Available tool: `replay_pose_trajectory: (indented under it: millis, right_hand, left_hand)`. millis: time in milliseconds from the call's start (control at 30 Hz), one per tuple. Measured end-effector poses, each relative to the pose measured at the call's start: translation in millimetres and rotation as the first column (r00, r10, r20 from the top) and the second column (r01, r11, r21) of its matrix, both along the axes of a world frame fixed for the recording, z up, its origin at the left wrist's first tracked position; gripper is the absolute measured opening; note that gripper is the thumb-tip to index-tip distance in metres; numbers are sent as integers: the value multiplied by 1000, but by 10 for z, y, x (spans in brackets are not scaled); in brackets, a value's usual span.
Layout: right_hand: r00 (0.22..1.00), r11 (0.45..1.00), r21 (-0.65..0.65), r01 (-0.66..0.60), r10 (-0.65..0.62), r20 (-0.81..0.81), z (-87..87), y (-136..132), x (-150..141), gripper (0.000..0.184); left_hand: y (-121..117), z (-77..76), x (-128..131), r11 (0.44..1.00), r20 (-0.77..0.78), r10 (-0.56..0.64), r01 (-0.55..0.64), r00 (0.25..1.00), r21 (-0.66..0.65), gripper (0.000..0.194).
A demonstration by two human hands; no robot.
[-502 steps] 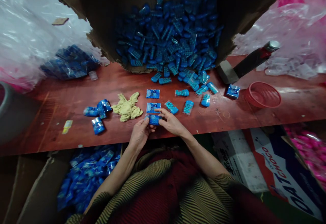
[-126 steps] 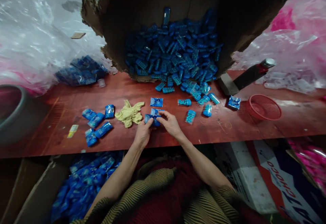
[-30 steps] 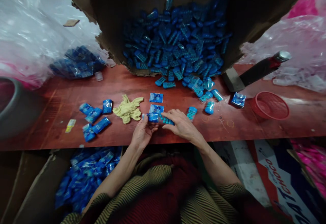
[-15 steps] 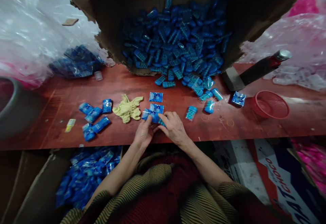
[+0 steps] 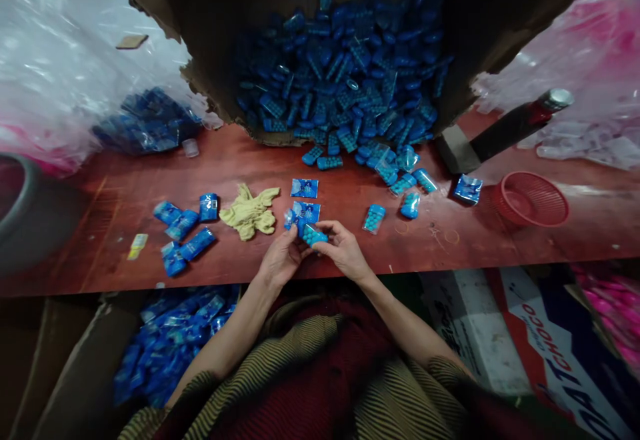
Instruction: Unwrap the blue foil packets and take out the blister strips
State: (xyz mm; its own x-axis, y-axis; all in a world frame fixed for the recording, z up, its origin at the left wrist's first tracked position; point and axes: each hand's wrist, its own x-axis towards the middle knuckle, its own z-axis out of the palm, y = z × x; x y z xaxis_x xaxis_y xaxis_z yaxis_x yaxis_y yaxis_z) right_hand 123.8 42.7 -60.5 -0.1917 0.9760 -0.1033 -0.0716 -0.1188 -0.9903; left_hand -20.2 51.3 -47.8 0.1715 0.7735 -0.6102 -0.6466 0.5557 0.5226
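Observation:
Between both hands is a small clear container of blue balls (image 5: 315, 235), tilted, with its left end at a blue printed wrapper sleeve (image 5: 291, 219). My left hand (image 5: 281, 255) pinches the sleeve between thumb and fingers. My right hand (image 5: 345, 251) grips the container by its right end. How far the container sits inside the sleeve cannot be told. Just beyond the fingers lie one flat blue sleeve (image 5: 311, 211) and another flat sleeve (image 5: 305, 188). Loose filled containers, such as one container (image 5: 373, 219), lie to the right of my right hand.
A torn cardboard box (image 5: 210, 93) spills many blue containers (image 5: 345, 80) onto the red table (image 5: 240, 167). A yellow glove (image 5: 251, 212) and several wrapped packs (image 5: 198, 245) lie left. At right are a red basket (image 5: 531, 200) and a hammer-like tool (image 5: 505, 130). Blue packs (image 5: 175, 340) fill a space below.
The container has tilted and shows more of its clear side between my hands. My right fingers have shifted along it. The sleeve in my left hand stands more upright.

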Motion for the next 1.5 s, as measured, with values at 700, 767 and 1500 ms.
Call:
replay_pose_trajectory:
  millis: [700,767,1500]
  right_hand:
    - [997,988,134,72,-71,-9,40,-29,24,21]
    - [1000,985,171,9,-6,-19,49,-19,59,22]
    - [983,995,25,-95,97,-159,87,-19,127,69]
  left_hand:
    - [6,69,19,1000,122,-5,2,993,28,8]
    - [13,66,-4,1000,130,-5,1,992,30,12]
    - [-64,32,33,968,242,-242,215,940,133,22]
